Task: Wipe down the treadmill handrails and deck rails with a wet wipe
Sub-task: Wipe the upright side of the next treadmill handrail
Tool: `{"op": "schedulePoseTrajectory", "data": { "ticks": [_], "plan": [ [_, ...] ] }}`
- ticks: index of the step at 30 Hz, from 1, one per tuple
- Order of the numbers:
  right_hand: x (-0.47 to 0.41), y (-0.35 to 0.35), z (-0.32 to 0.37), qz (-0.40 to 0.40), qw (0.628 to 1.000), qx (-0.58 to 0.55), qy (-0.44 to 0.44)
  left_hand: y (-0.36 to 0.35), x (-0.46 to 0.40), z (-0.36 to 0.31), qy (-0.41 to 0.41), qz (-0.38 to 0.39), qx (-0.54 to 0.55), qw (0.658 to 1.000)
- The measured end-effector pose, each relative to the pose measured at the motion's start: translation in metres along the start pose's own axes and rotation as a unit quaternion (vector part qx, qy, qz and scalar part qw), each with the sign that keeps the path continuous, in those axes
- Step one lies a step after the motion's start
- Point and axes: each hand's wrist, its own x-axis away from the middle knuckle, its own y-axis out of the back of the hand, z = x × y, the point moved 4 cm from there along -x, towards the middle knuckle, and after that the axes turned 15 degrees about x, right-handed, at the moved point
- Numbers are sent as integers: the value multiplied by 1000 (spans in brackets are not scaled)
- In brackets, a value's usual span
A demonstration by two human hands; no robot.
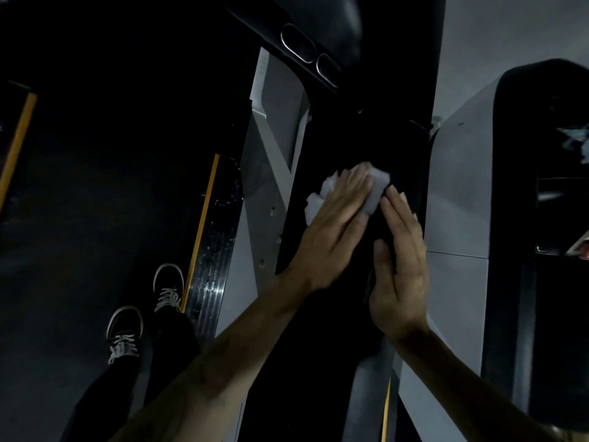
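Note:
A broad black treadmill handrail (322,314) runs up the middle of the view. My left hand (331,231) lies flat on it with straight fingers, pressing a crumpled white wet wipe (377,186) against its top. My right hand (400,272) rests beside it on the handrail's right edge, fingers straight, thumb on the black surface, and holds nothing. Below left, a ribbed deck rail (213,250) with a yellow stripe shows water drops.
My two sneakers (146,314) stand on the dark belt (79,186) at the left. A grey upright (271,148) rises beside the handrail. Metal-ringed grip sensors (310,54) sit on the console above. Another black machine (548,218) stands at the right.

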Motion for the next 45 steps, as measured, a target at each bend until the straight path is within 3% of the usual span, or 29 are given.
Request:
{"op": "schedulePoseTrajectory", "data": {
  "ticks": [4,7,12,17,22,29,35,45],
  "plan": [
    [1,0,0,-7,1000,-8,3,8,-51,-13,-51,20,-42,998],
    [1,0,0,-5,1000,-7,4,19,-77,-13,-8,-10,-40,999],
    [1,1,2,-1,1000,-14,0,17,-39,3,57,-64,-21,996],
    [0,2,3,-2,1000,-13,-8,-5,0,-4,-9,-26,-36,999],
    [-1,4,3,1,1000,-12,-8,-2,-53,-18,-37,-9,-89,995],
    [0,5,6,-10,1000,7,-3,19,-66,-22,-3,-73,-98,993],
    [1,7,6,-18,999,37,0,27,-42,-29,-22,-123,-194,973],
    [2,7,6,-45,997,68,3,35,-1,-53,-5,-83,-312,946]
  ]
}}
